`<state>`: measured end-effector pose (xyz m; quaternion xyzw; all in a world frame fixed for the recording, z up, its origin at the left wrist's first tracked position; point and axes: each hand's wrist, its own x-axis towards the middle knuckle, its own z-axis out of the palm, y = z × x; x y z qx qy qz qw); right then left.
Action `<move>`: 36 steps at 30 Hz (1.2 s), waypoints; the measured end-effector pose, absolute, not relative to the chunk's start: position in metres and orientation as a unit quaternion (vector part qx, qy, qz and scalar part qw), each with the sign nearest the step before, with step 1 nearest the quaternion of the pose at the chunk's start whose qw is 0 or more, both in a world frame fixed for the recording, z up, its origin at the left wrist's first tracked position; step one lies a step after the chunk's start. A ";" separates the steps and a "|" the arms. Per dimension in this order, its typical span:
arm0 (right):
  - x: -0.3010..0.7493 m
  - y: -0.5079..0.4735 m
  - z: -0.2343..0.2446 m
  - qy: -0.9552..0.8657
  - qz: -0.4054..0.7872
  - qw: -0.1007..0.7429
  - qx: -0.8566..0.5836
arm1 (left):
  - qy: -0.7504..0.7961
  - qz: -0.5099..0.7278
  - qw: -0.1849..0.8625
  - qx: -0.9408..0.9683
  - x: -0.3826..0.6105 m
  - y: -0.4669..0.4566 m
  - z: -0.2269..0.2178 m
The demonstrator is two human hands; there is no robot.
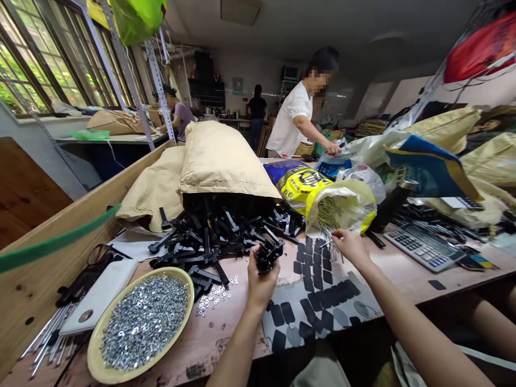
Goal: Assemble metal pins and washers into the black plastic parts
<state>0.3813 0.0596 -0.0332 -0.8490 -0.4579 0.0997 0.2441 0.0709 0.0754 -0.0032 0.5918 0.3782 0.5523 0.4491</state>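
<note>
Gripping a bunch of black clips point(269, 253), the left hand point(260, 282) has its fingers clenched round them, the bundle standing just above the bench point(407, 285) so the clips stay gathered. The right hand point(351, 246) reaches to the mouth of the bag point(341, 207), fingertips pinched on thin metal screws point(328, 242) that spill out of it; the bag lies on its side with its mouth toward the person, which puts the screws within easy reach.

Left of the bag, a heap of clips point(209, 236) pours from under a tan sack point(220, 158), loose and close to the left hand. Further left of the bag, near the bench's front edge, a dish point(141, 322) holds small nuts together, with a few strays beside it. Just in front of the bag, dark pads point(318, 301) lie on a grey sheet. Right of the bag sits a calculator point(423, 244). Behind the bag, at the far end of the bench, a person in a white shirt point(292, 121) handles something there; others stand further back.
</note>
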 end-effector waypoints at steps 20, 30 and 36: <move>0.418 0.036 -0.050 -0.362 0.398 0.397 -0.744 | 0.371 0.520 0.462 0.615 0.071 0.073 -0.001; 0.380 0.029 -0.026 -0.316 0.499 0.543 -0.597 | 0.391 0.506 0.455 0.619 0.070 0.073 -0.004; 0.364 0.057 -0.021 -0.320 0.413 0.613 -0.592 | 0.426 0.571 0.426 0.559 0.079 0.073 -0.009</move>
